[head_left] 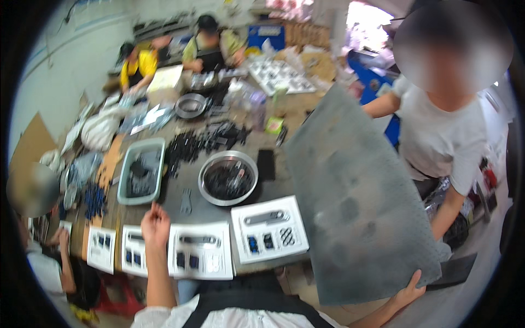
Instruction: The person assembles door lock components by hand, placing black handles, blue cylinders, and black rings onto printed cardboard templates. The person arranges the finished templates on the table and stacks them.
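A large grey sheet [358, 202], worn and smudged, slants across the right side of the table. My right hand [407, 292] grips its lower right corner, thumb on the upper face. A co-worker in a white shirt [443, 131] stands at the sheet's far side with both arms at it. My left hand [156, 225] is raised over the table's front edge, its fingers loosely curled and nothing visible in them. Beside it lies a white foam tray [220, 232] holding a grey handle-shaped part and dark blue pieces. A similar white tray [298, 240] sits nearer the sheet.
A metal bowl [203, 188] of black parts and a pale green bin [121, 180] stand mid-table. Black pieces [205, 139] are heaped behind them. More trays [101, 262] line the front left edge. Other people sit at the left and far end. A bottle [258, 112] stands further back.
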Demonstrator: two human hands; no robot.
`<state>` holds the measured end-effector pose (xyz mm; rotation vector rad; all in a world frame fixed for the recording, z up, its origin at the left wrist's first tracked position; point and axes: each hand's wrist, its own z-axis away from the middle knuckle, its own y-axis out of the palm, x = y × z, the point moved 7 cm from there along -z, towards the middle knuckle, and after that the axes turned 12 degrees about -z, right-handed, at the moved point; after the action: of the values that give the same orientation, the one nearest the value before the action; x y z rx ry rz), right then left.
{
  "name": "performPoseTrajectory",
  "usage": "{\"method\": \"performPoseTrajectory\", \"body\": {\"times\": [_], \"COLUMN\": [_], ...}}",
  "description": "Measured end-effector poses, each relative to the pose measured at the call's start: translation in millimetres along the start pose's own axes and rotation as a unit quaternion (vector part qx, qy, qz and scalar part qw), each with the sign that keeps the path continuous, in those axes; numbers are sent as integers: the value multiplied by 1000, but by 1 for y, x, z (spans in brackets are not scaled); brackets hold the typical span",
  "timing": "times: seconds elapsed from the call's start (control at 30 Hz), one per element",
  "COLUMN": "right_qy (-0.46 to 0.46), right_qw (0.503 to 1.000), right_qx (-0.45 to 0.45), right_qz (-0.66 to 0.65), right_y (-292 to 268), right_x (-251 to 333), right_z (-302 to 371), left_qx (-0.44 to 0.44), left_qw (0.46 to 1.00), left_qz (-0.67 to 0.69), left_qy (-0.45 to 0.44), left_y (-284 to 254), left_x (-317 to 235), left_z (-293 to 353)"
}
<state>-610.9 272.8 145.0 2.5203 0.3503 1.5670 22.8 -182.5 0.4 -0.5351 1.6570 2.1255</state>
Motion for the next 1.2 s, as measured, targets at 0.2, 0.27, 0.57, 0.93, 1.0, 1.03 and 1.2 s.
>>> {"method": "performPoseTrajectory", "body": {"times": [0.2,0.27,0.57,0.93,1.0,1.03,1.2], "right_qy": [-5,34,-70,-42,-115,-144,-53], "right_qw": [999,993,997,998,993,989,998], "right_qx": [-41,-89,38,29,28,32,7], "right_qz": [30,74,-24,-26,8,26,26], "right_y": [2,18,17,21,21,24,21], "right_x": [19,29,15,30,42,47,41], "right_z": [17,28,13,35,36,41,42], "left_qx": [1,23,173,-3,-35,-63,-57], "left_qw": [989,970,881,919,933,936,964], "left_qz": [-11,-167,-420,-377,-334,-319,-230], "left_qy": [-148,-176,-128,113,128,139,119], "left_y": [81,104,100,-86,-108,-118,-136], "left_x": [84,110,97,-165,-176,-183,-163], "left_z": [-29,-53,5,34,43,50,53]}}
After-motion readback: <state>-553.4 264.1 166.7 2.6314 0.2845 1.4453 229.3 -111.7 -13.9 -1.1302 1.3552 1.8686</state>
